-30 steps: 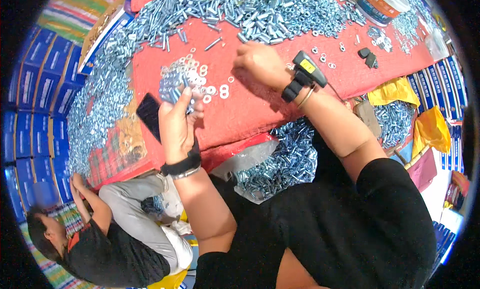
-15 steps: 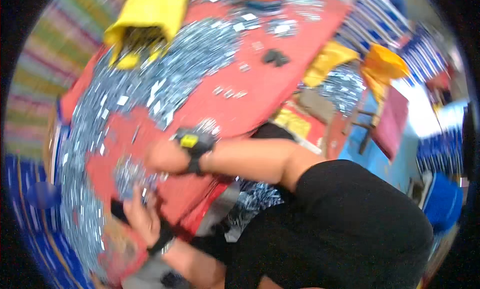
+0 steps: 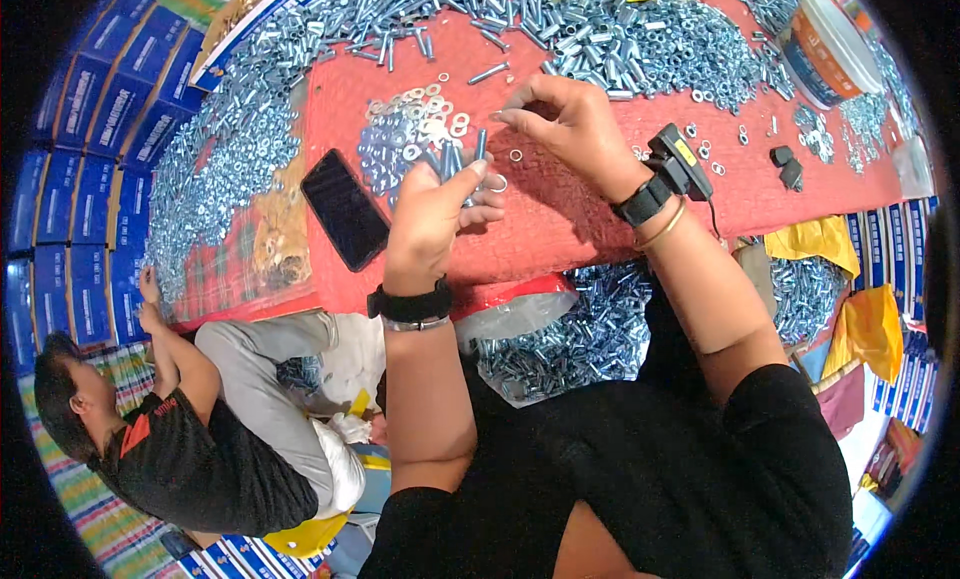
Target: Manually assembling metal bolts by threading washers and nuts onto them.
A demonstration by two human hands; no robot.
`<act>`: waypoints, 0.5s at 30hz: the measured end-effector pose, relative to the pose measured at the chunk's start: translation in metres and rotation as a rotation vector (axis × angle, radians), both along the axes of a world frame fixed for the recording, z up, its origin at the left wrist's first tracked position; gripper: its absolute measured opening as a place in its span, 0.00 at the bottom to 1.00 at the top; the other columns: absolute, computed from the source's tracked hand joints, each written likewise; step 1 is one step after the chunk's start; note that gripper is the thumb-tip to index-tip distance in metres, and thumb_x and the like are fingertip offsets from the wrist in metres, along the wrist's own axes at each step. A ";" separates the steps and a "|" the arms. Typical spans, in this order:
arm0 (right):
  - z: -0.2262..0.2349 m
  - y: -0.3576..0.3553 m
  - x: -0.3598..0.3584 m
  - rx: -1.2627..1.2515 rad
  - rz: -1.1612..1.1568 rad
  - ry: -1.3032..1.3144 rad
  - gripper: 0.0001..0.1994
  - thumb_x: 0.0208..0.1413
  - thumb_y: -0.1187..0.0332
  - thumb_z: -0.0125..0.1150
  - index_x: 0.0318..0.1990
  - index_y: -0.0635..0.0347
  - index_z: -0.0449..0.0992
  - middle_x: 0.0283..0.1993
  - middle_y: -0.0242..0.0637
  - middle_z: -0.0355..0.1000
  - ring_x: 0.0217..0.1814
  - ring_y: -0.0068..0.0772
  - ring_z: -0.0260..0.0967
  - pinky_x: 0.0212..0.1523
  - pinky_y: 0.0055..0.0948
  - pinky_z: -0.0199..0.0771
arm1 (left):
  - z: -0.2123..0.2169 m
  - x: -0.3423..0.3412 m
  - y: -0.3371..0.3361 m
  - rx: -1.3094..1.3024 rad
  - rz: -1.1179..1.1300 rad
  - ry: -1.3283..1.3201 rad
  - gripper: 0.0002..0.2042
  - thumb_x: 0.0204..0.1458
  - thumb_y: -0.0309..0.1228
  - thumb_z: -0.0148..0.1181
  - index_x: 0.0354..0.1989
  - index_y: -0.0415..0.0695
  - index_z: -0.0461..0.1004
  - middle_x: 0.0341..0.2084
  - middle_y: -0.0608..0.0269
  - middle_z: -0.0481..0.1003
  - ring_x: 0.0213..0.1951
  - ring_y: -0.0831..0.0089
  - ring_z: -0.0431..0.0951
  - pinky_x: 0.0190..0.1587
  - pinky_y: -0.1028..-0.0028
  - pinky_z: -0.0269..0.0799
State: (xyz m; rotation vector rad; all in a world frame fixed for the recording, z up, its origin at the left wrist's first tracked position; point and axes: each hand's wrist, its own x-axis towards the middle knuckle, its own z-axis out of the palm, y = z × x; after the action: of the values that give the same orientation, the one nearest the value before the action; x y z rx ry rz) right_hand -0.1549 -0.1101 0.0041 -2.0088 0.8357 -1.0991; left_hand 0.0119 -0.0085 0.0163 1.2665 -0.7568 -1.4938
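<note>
My left hand [image 3: 432,219] is raised above the red table cloth [image 3: 560,219] and grips a small bundle of silver bolts [image 3: 455,159], their ends sticking up above my fingers. My right hand [image 3: 565,124] hovers just beyond it, fingers curled and pinched together over loose washers [image 3: 430,114]; whether it holds one I cannot tell. A black device is strapped to my right wrist [image 3: 675,169]. A clear bag of bolts [image 3: 575,334] rests in my lap.
A black phone [image 3: 343,207] lies left of my hands. Heaps of silver bolts and nuts [image 3: 640,39] cover the far table. A white tub [image 3: 825,49] stands far right. Blue boxes [image 3: 70,169] line the left. Another person [image 3: 190,429] sits low at my left.
The view swung sharply and has come back over the table. My left hand still holds the bolts; my right hand has moved close to the left one, above the washers.
</note>
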 end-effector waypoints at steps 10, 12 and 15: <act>-0.002 -0.026 -0.026 0.104 -0.098 -0.034 0.06 0.51 0.70 0.62 0.32 0.64 0.76 0.26 0.30 0.73 0.27 0.15 0.68 0.27 0.19 0.68 | 0.010 0.003 0.004 -0.008 0.099 -0.023 0.07 0.55 0.26 0.54 0.37 0.35 0.69 0.27 0.57 0.75 0.26 0.70 0.78 0.28 0.77 0.77; 0.000 -0.025 -0.030 0.197 -0.053 0.105 0.08 0.52 0.68 0.61 0.34 0.65 0.76 0.27 0.33 0.74 0.28 0.19 0.69 0.29 0.21 0.69 | 0.009 0.002 0.004 -0.036 0.132 -0.035 0.07 0.55 0.26 0.53 0.38 0.35 0.70 0.27 0.57 0.75 0.25 0.71 0.78 0.28 0.77 0.77; -0.014 -0.032 -0.033 -0.067 -0.052 0.202 0.11 0.50 0.63 0.60 0.32 0.62 0.78 0.28 0.42 0.75 0.29 0.38 0.73 0.33 0.33 0.71 | 0.006 0.003 0.002 -0.029 0.089 -0.050 0.07 0.55 0.27 0.53 0.38 0.35 0.70 0.27 0.57 0.75 0.26 0.71 0.78 0.28 0.78 0.76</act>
State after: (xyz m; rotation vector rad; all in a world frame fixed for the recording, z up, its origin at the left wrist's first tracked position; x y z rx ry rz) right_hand -0.1875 -0.1423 -0.0099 -2.1920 0.9700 -0.9755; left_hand 0.0146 -0.0061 0.0227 1.3036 -0.7427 -1.3797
